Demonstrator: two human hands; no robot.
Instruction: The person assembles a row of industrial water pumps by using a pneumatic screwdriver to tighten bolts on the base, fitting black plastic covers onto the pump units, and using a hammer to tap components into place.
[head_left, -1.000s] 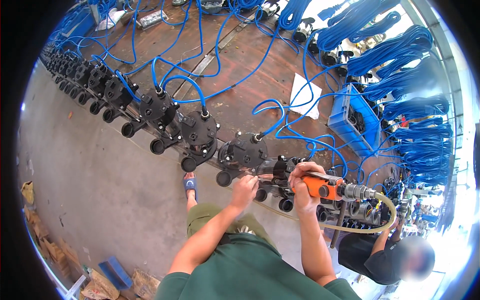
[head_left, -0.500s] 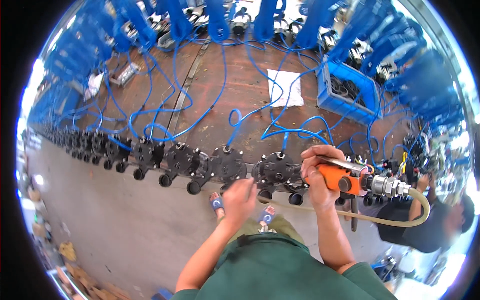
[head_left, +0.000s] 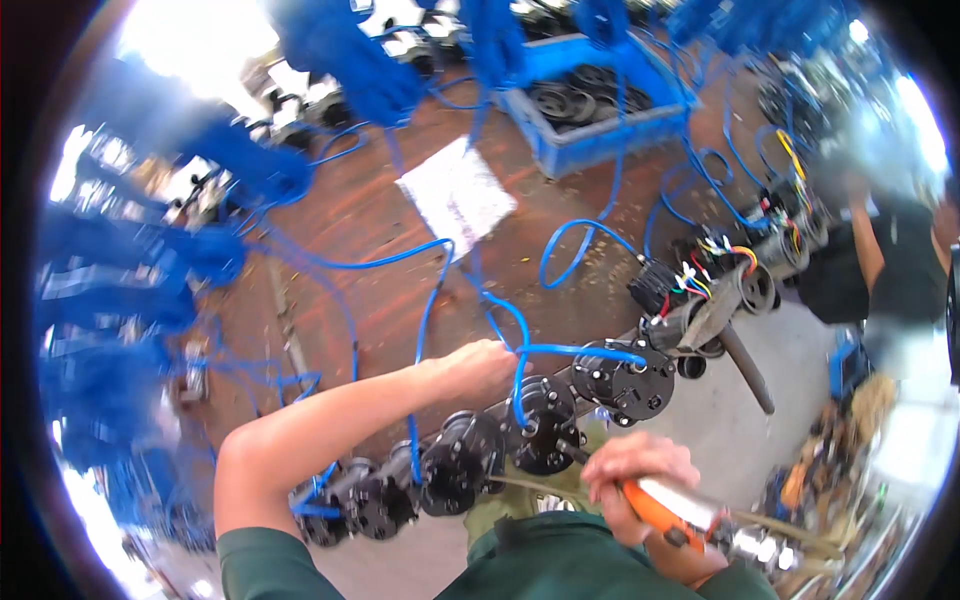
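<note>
My right hand [head_left: 640, 475] is wrapped round an orange air screwdriver [head_left: 665, 515] with a metal rear end. Its thin shaft points left at a black round housing [head_left: 540, 435] with screws round its rim; I cannot tell whether the tip touches. Beyond that housing, my left hand [head_left: 480, 368] is closed beside a blue air tube [head_left: 521, 375]. Whatever its fingers hold, if anything, is hidden. A second black round housing [head_left: 630, 382] sits to the right, also with a blue tube attached. Another black housing [head_left: 460, 465] stands on the left under my forearm.
A blue crate [head_left: 590, 150] of black rings sits on the brown table [head_left: 370, 300] near a white sheet [head_left: 458, 197]. Looped blue tubes cross the tabletop. At the right are a housing with coloured wires [head_left: 690, 285] and a co-worker [head_left: 890, 250]. Blue bundles hang along the far side.
The view has swung to the right along the row. My left hand has moved from the near side to beyond the housings. The screwdriver now angles toward a housing.
</note>
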